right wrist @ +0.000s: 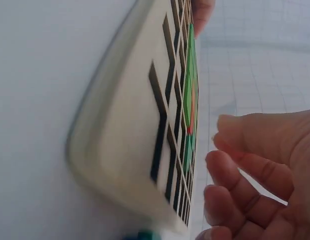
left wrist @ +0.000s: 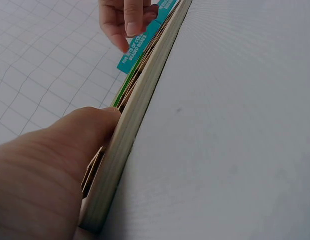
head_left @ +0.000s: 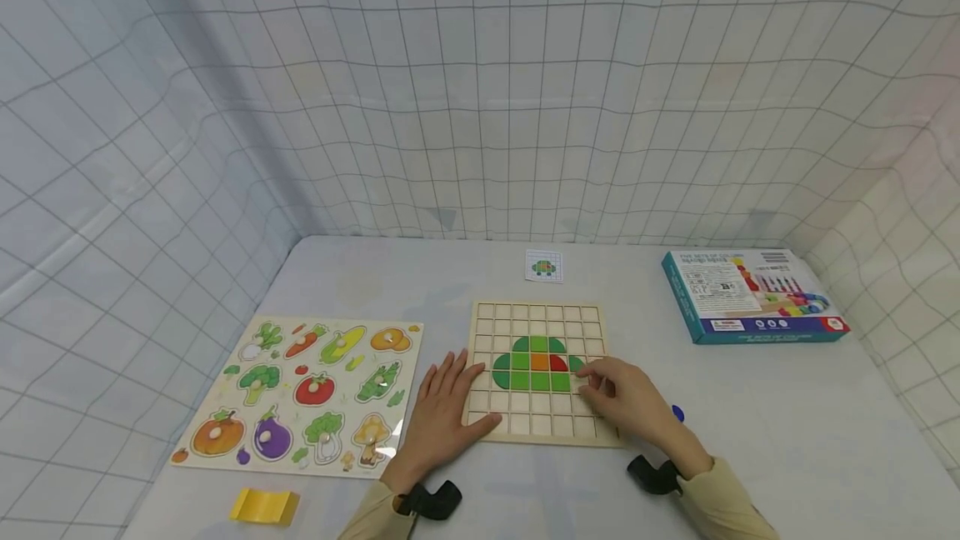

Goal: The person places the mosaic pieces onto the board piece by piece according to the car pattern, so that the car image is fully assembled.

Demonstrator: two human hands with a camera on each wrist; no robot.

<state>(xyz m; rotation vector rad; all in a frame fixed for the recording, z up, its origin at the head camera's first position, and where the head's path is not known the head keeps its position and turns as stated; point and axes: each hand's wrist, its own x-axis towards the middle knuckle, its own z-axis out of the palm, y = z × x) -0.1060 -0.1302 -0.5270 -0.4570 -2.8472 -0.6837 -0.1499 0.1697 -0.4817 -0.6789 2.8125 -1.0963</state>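
The gridded wooden board (head_left: 538, 314) lies flat on the counter (head_left: 757, 423), between the person's two hands and below a small picture card (head_left: 543, 266). Set in its cells is a low mound of pieces: light green squares (head_left: 539, 382), dark green rounded ones (head_left: 501, 379) at the outer corners, and an orange piece (head_left: 539, 362) beside a red one (head_left: 558, 363) in the middle row. The left hand (head_left: 445, 415) is spread wide at the board's left side, its thumb laid on the near left corner. The right hand (head_left: 626, 398) hovers over the right part, fingers loosely bent, thumb and forefinger a narrow gap apart beside the rightmost green piece (head_left: 575, 363); nothing shows between them. A small blue piece (head_left: 678, 413) lies just beside the right wrist. Left of the board are a vegetable puzzle (head_left: 288, 427) and a yellow block (head_left: 265, 507); a boxed set (head_left: 756, 297) lies at the far right.
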